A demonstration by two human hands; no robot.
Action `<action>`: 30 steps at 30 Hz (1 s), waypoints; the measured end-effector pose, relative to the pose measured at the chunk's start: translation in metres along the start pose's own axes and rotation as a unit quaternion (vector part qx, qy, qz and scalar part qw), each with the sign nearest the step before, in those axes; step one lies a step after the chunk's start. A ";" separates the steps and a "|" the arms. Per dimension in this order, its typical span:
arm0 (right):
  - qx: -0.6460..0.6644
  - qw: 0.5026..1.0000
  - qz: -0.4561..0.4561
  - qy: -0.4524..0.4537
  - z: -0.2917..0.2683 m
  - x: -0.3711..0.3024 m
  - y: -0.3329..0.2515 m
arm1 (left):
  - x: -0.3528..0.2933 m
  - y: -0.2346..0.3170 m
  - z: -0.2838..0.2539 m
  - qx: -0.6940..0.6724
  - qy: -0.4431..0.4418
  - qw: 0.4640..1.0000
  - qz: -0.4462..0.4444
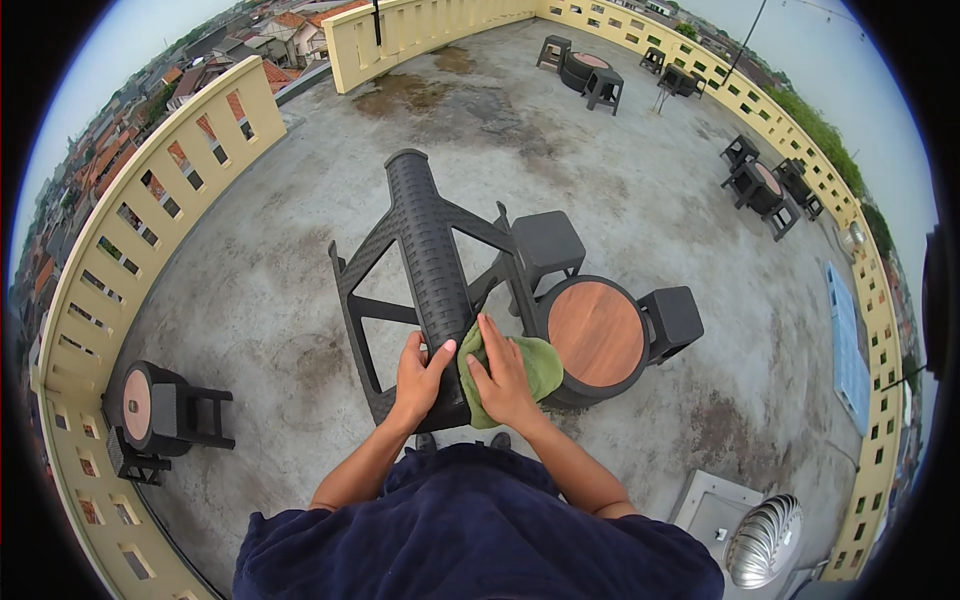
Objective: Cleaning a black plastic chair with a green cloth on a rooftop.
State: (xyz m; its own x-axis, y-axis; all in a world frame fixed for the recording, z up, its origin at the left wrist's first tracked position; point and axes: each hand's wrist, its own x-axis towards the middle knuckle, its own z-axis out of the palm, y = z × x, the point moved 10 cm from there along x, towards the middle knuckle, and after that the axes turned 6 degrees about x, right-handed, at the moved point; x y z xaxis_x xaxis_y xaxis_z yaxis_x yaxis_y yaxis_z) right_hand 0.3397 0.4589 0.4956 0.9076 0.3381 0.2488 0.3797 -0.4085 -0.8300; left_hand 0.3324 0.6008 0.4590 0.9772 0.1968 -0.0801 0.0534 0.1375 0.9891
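Observation:
A black plastic stool [428, 250] with a woven-look surface is held up in front of me, turned so that its legs and open side frames spread outward. My left hand [422, 378] grips the stool's near end, thumb on the woven face. A green cloth [541, 366] lies under my right hand [503, 376], which presses it flat against the stool's right side near that same end. The right fingers point away from me, and part of the cloth hangs out beyond the hand.
Just right of the stool stands a round table [598, 330] with a wood-look top, flanked by a dark stool [548, 243] and another stool [672, 322]. A yellow parapet [170, 190] borders the concrete roof. A metal turbine vent [764, 540] stands at lower right.

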 end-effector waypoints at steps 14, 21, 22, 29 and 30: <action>-0.026 0.995 -0.013 -0.093 0.027 -0.006 0.002 | -0.023 -0.044 0.001 0.135 -0.015 0.991 0.004; 0.073 0.981 -0.035 -0.176 0.028 0.006 -0.028 | -0.016 -0.059 0.013 0.043 -0.070 0.997 0.006; 0.074 0.982 -0.034 -0.170 0.025 0.005 -0.023 | -0.020 -0.049 0.019 0.018 -0.076 0.997 -0.008; 0.452 0.889 -0.016 -0.075 -0.002 -0.002 -0.006 | -0.030 -0.054 0.025 -0.002 -0.098 0.993 -0.072; 0.415 0.909 -0.035 -0.019 -0.017 0.001 0.006 | -0.029 -0.055 0.023 -0.002 -0.096 0.993 -0.071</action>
State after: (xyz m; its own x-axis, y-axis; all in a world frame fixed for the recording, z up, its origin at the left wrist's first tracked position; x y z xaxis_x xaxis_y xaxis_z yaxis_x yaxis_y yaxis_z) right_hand 0.3456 0.4424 0.4991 0.8734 0.3744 0.3114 0.1566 0.3895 -0.9076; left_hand 0.3063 0.5652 0.4096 0.9811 -0.0134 -0.1929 0.1927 0.1550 0.9689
